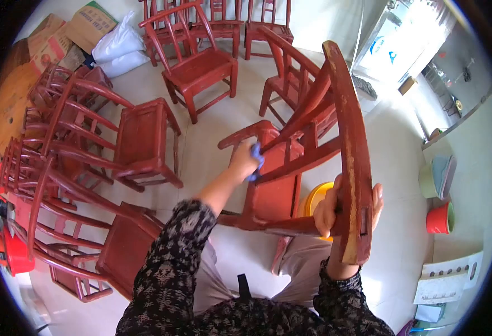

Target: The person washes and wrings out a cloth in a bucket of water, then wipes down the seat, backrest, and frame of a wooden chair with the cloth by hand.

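Note:
A red wooden chair (274,193) is tipped over in front of me, its backrest towards my right. My right hand (329,211) is wrapped round the worn top rail (355,151) of that backrest, near its lower end. In my left hand (243,161) is a bunched blue cloth (256,161), pressed to the chair where the back slats meet the seat. My left fingers are partly hidden behind the cloth and hand. Partly covered by the chair, a yellow bucket (315,197) stands on the floor between seat and backrest.
Several red chairs surround me: one at the left (140,131), one ahead (201,73), one close behind the backrest (282,84). White sacks (120,47) and cardboard boxes (89,25) lie at the back left. A red pot (439,217) stands by the right wall.

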### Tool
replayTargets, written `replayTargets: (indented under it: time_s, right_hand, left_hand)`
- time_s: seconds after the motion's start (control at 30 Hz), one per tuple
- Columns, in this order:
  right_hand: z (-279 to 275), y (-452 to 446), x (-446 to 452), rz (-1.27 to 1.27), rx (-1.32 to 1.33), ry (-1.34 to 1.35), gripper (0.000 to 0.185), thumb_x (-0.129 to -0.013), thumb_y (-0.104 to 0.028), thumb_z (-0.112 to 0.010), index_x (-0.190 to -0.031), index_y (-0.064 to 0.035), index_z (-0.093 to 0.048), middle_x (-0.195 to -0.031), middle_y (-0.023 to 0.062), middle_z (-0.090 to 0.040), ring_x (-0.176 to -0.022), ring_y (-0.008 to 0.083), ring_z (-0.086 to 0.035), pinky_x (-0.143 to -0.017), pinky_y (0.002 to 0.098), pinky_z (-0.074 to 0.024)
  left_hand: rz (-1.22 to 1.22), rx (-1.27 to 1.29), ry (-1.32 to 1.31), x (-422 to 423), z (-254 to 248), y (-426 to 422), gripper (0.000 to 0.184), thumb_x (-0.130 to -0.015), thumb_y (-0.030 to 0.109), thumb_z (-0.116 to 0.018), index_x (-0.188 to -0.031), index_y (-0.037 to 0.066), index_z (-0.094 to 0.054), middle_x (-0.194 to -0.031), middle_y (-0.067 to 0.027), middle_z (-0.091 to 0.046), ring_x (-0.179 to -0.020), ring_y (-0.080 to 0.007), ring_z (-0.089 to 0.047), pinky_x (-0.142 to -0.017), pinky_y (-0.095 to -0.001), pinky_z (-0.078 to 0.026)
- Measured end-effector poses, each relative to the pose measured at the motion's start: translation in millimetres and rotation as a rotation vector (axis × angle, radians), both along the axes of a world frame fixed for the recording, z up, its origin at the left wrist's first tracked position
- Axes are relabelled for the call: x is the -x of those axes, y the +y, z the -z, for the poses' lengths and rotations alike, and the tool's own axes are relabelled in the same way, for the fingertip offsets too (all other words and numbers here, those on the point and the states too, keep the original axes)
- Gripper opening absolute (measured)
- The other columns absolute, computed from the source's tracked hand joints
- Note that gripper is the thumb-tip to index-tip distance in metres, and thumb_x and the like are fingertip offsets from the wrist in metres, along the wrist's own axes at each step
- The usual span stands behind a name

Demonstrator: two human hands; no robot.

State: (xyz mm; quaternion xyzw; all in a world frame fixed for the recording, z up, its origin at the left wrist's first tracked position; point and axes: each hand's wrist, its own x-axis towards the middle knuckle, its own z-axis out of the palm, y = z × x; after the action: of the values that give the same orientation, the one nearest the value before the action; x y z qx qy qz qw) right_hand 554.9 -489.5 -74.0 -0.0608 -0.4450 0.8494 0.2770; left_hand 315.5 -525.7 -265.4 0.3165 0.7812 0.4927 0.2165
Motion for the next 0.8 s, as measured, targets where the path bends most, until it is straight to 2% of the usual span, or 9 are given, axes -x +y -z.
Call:
replayTargets:
  time_s: [0.03, 0.1, 0.2, 0.33, 0.43, 0.47, 0.53, 0.7, 0.8]
  right_hand:
    - [2.5, 2.2, 1.8, 0.004, 0.026, 0.043, 0.069, -0.085, -0.063, -0.034, -0.100, 0.0029, -0.048, -0.048, 0.0140, -0.046, -0.029, 0.0208, -0.039, -0.029, 0.0297, -0.0335]
    - [2.5, 0.9, 1.4, 0.016, 0.081, 0.056, 0.068, -0.085, -0.062, -0.035, -0.099, 0.0034, -0.048, -0.047, 0.0147, -0.046, -0.029, 0.0209, -0.039, -0.029, 0.0301, -0.0335]
    - [-0.3, 0.0, 2.1, -0.007, 0.062, 0.042, 0.068, -0.085, -0.062, -0.036, -0.097, 0.0043, -0.048, -0.047, 0.0155, -0.046, -0.029, 0.0210, -0.039, -0.028, 0.0305, -0.0335]
    - [-1.8, -3.7, 7.3, 0.002, 0.022, 0.028, 0.068, -0.084, -0.061, -0.039, -0.095, 0.0054, -0.047, -0.047, 0.0156, -0.046, -0.029, 0.0206, -0.039, -0.028, 0.0303, -0.0332]
    - [-3.9, -6.4, 9.3, 0.019, 0.044, -0.012, 0.068, -0.084, -0.062, -0.040, -0.094, 0.0052, -0.047, -0.046, 0.0154, -0.045, -0.029, 0.0203, -0.039, -0.028, 0.0302, -0.0330]
    - [-6.9, -5.3, 10.3, 0.043, -0.015, -0.038, 0.069, -0.084, -0.062, -0.038, -0.094, 0.0048, -0.047, -0.045, 0.0151, -0.045, -0.029, 0.0201, -0.039, -0.028, 0.0300, -0.0330]
    - [-7.0, -4.8, 7.4, 0.035, 0.026, -0.035, 0.069, -0.084, -0.063, -0.037, -0.094, 0.0047, -0.047, -0.045, 0.0149, -0.045, -0.029, 0.0199, -0.039, -0.029, 0.0297, -0.0330]
    - [-3.3, -2.5, 3.6, -0.020, 0.034, 0.015, 0.070, -0.084, -0.064, -0.033, -0.095, 0.0029, -0.048, -0.047, 0.0132, -0.045, -0.031, 0.0194, -0.039, -0.031, 0.0287, -0.0332]
    - [-10.7, -7.0, 1.1, 0.011, 0.001, -0.118, 0.066, -0.085, -0.064, -0.032, -0.099, -0.0015, -0.048, -0.052, 0.0104, -0.046, -0.035, 0.0178, -0.039, -0.034, 0.0278, -0.0338]
  left_hand:
    - [0.007, -0.001, 0.011, 3.6, 0.1, -5.6, 0.032, -0.072, 0.001, -0.059, -0.102, 0.004, -0.049, -0.088, -0.0123, -0.058, -0.083, -0.0244, -0.061, -0.070, -0.0339, -0.050]
    - [-0.285, -0.525, -0.512, -2.1, 0.4, -20.5, 0.031, -0.074, 0.002, -0.060, -0.103, 0.003, -0.050, -0.089, -0.0071, -0.058, -0.082, -0.0164, -0.060, -0.069, -0.0299, -0.050]
    - [-0.053, -0.693, -0.541, -6.9, -88.1, -19.0, 0.037, -0.073, 0.002, -0.061, -0.108, 0.002, -0.048, -0.089, -0.0036, -0.058, -0.079, -0.0173, -0.059, -0.072, -0.0288, -0.049]
    - [0.202, -0.739, 0.095, -19.3, -152.5, 29.5, 0.046, -0.073, 0.002, -0.065, -0.112, 0.001, -0.042, -0.103, -0.0122, -0.052, -0.089, -0.0257, -0.056, -0.078, -0.0339, -0.047]
    - [0.104, -0.719, 0.457, -34.8, -165.6, 65.8, 0.053, -0.072, 0.006, -0.067, -0.116, 0.002, -0.038, -0.109, -0.0155, -0.044, -0.099, -0.0322, -0.052, -0.084, -0.0380, -0.045]
    - [0.102, -0.717, 0.450, -37.3, -165.4, 66.6, 0.053, -0.072, 0.006, -0.067, -0.116, 0.002, -0.038, -0.109, -0.0155, -0.044, -0.099, -0.0322, -0.052, -0.084, -0.0380, -0.045]
    - [0.123, -0.507, 0.422, -42.1, -165.0, 67.2, 0.057, -0.072, 0.007, -0.069, -0.117, 0.003, -0.034, -0.111, -0.0160, -0.039, -0.102, -0.0363, -0.050, -0.086, -0.0394, -0.044]
    - [0.126, -0.439, 0.257, -38.9, -151.0, 58.9, 0.054, -0.074, 0.006, -0.067, -0.117, 0.003, -0.035, -0.108, -0.0165, -0.042, -0.102, -0.0356, -0.052, -0.085, -0.0386, -0.045]
    - [0.267, -0.595, -0.211, -28.7, -142.7, 62.6, 0.044, -0.076, 0.005, -0.063, -0.113, 0.001, -0.039, -0.102, -0.0139, -0.053, -0.094, -0.0249, -0.056, -0.080, -0.0341, -0.047]
